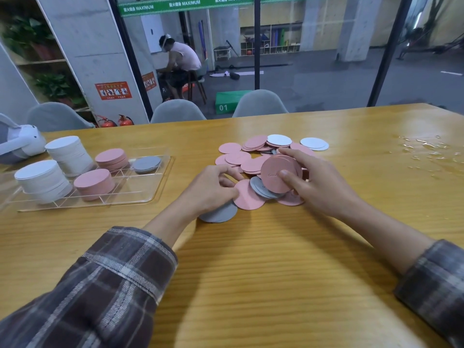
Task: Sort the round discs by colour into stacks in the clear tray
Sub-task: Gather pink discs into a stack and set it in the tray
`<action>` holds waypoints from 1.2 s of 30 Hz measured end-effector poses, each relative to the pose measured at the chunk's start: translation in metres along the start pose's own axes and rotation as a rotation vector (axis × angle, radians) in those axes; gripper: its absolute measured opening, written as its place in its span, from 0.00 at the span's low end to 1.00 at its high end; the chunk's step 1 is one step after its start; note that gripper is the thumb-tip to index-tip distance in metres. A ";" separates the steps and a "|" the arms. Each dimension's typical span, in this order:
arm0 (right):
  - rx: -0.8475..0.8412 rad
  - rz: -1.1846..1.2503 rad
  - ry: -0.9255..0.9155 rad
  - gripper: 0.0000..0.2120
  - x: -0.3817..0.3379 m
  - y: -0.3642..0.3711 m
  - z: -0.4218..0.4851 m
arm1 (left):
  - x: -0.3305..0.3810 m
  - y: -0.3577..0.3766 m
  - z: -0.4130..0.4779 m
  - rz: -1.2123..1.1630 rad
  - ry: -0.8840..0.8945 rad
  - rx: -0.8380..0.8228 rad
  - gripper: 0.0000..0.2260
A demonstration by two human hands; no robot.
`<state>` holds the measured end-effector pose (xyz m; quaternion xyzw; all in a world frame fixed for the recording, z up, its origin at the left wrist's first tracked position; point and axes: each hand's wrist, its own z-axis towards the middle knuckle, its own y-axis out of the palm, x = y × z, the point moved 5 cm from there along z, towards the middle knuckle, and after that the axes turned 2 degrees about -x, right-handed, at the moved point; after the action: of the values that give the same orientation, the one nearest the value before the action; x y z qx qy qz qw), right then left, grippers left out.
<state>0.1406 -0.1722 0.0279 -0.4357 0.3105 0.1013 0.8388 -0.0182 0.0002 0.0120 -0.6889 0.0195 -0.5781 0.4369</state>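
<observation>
A loose pile of pink, grey and white discs [253, 149] lies on the wooden table at centre. My right hand [319, 182] holds a small stack of pink discs [277, 173] tilted up above the pile. My left hand [213, 189] rests on the pile's near left side, fingertips on a flat pink disc [247, 195], with a grey disc [221, 213] partly under it. The clear tray [148, 194] at left holds two white stacks [44, 180], two pink stacks [94, 183] and a low grey stack [147, 164].
A white headset [20, 141] lies at the far left beside the tray. Crumpled clear plastic film [426, 149] sits at the right. Grey chairs [178, 111] line the table's far edge. Beyond the glass a person sits at another table.
</observation>
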 end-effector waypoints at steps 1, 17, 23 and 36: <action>0.000 0.000 -0.006 0.22 0.000 0.000 0.000 | 0.000 -0.003 0.000 -0.003 0.003 0.033 0.12; -0.174 0.375 0.135 0.27 -0.009 0.018 -0.006 | 0.019 0.000 -0.004 -0.218 0.320 0.217 0.11; -0.185 0.398 0.134 0.26 -0.013 0.018 -0.006 | 0.029 0.010 -0.002 -0.201 0.318 0.286 0.13; -0.008 0.107 0.121 0.24 0.019 -0.014 0.002 | 0.023 0.034 0.023 0.216 0.422 0.191 0.08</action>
<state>0.1623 -0.1814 0.0267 -0.4271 0.3833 0.1208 0.8100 0.0245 -0.0198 0.0099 -0.5023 0.1291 -0.6584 0.5455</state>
